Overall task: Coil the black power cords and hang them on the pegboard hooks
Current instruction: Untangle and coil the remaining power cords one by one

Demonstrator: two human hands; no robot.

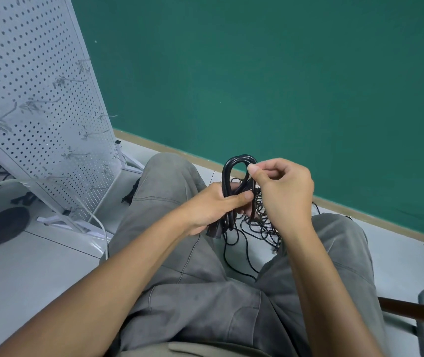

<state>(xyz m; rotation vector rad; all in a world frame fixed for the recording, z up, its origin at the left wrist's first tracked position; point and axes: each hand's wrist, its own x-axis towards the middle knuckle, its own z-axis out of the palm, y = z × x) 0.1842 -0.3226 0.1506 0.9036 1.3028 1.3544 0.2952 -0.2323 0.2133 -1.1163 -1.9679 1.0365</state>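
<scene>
person seated, grey trousers [193, 292]. left hand [214, 206] clamped round folded black power cord [227, 176], loops sticking up above fist, in front of knees. right hand [281, 191] pinching top loop between thumb and forefinger. loose cord tangle [254, 228] on floor [25, 266] between legs. white pegboard [38, 99] with hooks [74, 79] to left, tilted, hooks bare.

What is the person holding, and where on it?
A coiled black power cord: the left hand grips the bundle's middle, and the right hand pinches its top loop.
</scene>
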